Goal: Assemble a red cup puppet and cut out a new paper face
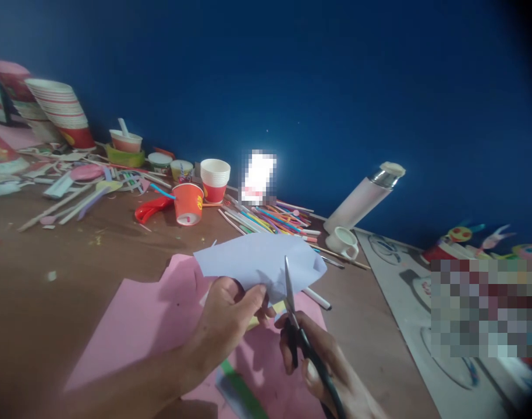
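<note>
My left hand [231, 317] pinches the lower edge of a folded pale lilac paper [252, 259], holding it up above the table. My right hand [325, 361] grips black-handled scissors [292, 302] with the blades pointing up into the paper's lower right part. Under both hands lies a large pink sheet [135, 326] on the brown table [39, 302]. A green strip [244, 393] lies on the pink sheet near my left wrist.
An orange paper cup [188, 203], red scissors [152, 208] and a stack of cups [215, 179] stand behind. Coloured straws and sticks [270, 221] lie beside a white cup [343, 241] and a white flask [362, 198]. Stacked paper bowls [63, 110] fill the far left.
</note>
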`<state>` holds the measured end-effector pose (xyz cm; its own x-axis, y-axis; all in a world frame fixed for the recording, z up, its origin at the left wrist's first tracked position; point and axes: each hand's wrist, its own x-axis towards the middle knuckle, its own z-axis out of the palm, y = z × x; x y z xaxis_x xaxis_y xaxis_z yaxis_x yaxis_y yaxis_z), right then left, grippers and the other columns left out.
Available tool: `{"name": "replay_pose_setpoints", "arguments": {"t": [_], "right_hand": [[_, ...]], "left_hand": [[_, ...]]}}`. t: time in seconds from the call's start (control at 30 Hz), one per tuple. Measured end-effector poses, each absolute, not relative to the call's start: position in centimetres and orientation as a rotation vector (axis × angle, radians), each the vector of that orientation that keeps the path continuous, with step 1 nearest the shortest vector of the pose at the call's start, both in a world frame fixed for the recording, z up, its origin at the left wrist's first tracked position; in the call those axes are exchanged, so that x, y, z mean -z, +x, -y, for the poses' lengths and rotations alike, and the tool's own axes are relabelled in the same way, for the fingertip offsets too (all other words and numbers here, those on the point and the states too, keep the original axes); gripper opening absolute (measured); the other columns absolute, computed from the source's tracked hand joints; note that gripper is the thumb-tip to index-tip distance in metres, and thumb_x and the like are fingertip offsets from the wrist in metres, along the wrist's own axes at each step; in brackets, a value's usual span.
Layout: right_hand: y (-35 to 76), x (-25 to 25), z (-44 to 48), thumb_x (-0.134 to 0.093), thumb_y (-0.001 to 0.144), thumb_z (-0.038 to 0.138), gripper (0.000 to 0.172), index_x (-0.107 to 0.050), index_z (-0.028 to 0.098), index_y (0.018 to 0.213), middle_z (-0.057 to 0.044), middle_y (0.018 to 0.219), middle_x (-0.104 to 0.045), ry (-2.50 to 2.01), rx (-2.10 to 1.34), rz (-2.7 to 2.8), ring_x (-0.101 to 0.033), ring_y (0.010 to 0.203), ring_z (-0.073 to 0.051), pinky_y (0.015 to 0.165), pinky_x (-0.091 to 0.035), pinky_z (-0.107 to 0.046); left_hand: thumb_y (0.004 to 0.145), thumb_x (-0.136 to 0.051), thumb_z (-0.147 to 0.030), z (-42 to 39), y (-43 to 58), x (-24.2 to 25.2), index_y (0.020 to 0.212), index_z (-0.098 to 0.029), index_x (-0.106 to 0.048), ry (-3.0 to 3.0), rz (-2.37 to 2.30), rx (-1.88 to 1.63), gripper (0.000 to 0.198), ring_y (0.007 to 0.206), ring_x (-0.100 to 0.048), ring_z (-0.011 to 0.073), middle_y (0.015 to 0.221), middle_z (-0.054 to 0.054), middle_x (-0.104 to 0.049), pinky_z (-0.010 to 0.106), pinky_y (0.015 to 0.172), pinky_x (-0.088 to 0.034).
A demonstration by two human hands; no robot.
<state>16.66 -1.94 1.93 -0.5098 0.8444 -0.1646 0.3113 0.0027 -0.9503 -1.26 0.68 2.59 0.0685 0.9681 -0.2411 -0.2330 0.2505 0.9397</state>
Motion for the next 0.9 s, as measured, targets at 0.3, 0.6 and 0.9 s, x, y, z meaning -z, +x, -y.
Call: {"name": "replay_pose_setpoints", "arguments": {"t": [0.3,0.6,0.9], "right_hand": [[16.1,-1.6,2.0,-0.047,0.074,0.065,0.054,-0.05,0.019,0.103,0.0,0.067,-0.048,-1.173,-1.531,1.744,-0.042,0.06,-0.015,0.057,-0.034,-0.026],[16.2,-1.4,2.5,-0.049,0.074,0.063,0.054,-0.049,0.02,0.106,-0.001,0.071,-0.048,-1.159,-1.587,1.758,-0.042,0.065,-0.017,0.061,-0.035,-0.027],[15.9,-1.8,2.8,-0.052,0.069,0.068,0.059,-0.054,0.022,0.106,-0.002,0.073,-0.051,-1.265,-1.496,1.727,-0.045,0.069,-0.019,0.066,-0.039,-0.03]], "left_hand": [[0.072,-0.056,-0.032,-0.4,-1.5,-3.3,0.045,-0.016,-0.051,0.931,-1.146,-1.062,0.032,0.05,-0.046,0.0093,0.047,-0.002,-0.049,0.019,0.05,-0.038],[0.071,-0.055,-0.028,-0.2,-1.4,-3.5,0.041,-0.016,-0.049,0.999,-1.256,-0.916,0.033,0.053,-0.046,0.0107,0.048,-0.002,-0.048,0.021,0.054,-0.036],[0.073,-0.052,-0.03,-0.2,-1.5,-3.9,0.04,-0.018,-0.051,0.997,-1.285,-0.881,0.035,0.056,-0.051,0.0139,0.049,0.001,-0.053,0.023,0.057,-0.038]]}}
